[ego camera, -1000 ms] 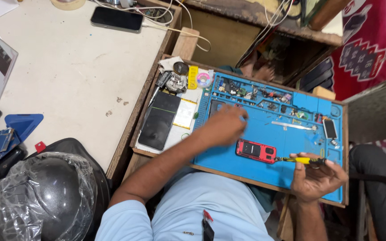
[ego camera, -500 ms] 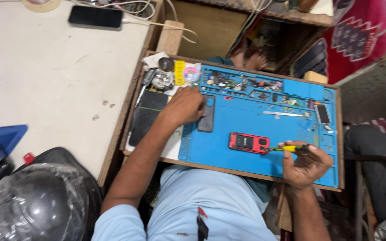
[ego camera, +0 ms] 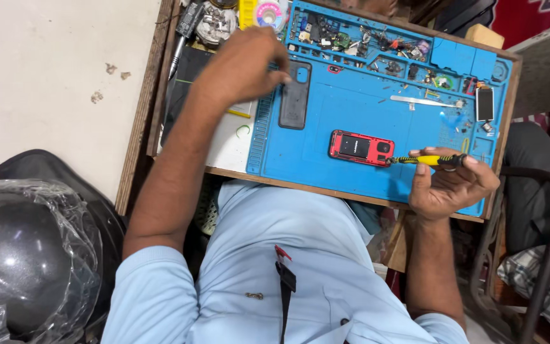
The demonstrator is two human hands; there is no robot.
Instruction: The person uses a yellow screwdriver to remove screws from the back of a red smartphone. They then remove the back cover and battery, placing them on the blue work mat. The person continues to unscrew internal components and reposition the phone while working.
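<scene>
A red phone (ego camera: 361, 147) lies open-backed in the middle of a blue repair mat (ego camera: 351, 114). My right hand (ego camera: 450, 186) holds a yellow and black screwdriver (ego camera: 424, 160) whose tip points at the phone's right end. My left hand (ego camera: 244, 67) rests at the mat's left edge, its fingers touching the top of a dark grey phone back cover (ego camera: 295, 95). Small parts fill the mat's compartments along its far edge.
A wooden tray (ego camera: 141, 121) carries the mat, a black phone (ego camera: 183, 86) and a white pad. A metal spatula (ego camera: 423, 101) and a small white screen (ego camera: 484, 103) lie on the mat at right. A helmet wrapped in plastic (ego camera: 23, 261) sits at lower left. A chair frame (ego camera: 542, 255) stands at right.
My left hand has moved from the mat's middle to its left edge and laid the grey back cover there. The right hand stays by the red phone with the screwdriver.
</scene>
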